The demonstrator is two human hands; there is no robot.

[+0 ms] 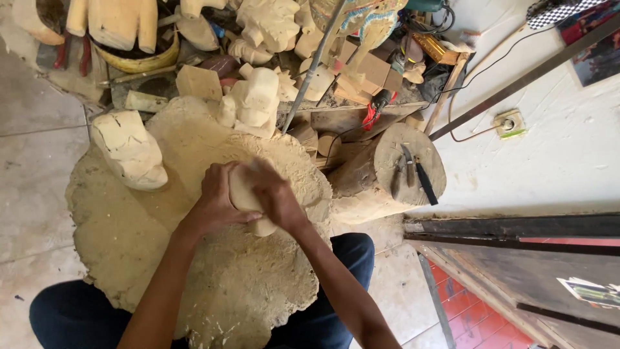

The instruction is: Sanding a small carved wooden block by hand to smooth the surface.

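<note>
A pale carved wood piece (245, 197) sits between both hands above a heap of wood shavings (213, 271) on the floor. My left hand (216, 197) wraps its left side. My right hand (274, 194) covers its top and right side; whether it also holds a tool is hidden. My legs in dark trousers (71, 313) frame the shavings heap.
A rough pale wood block (129, 152) lies at the left of the heap. A log stump (391, 171) at the right carries chisels (420, 178). Many carved pale figures (255, 100), wood offcuts and a metal rod (313, 68) crowd the back. Dark boards (516, 226) lie at the right.
</note>
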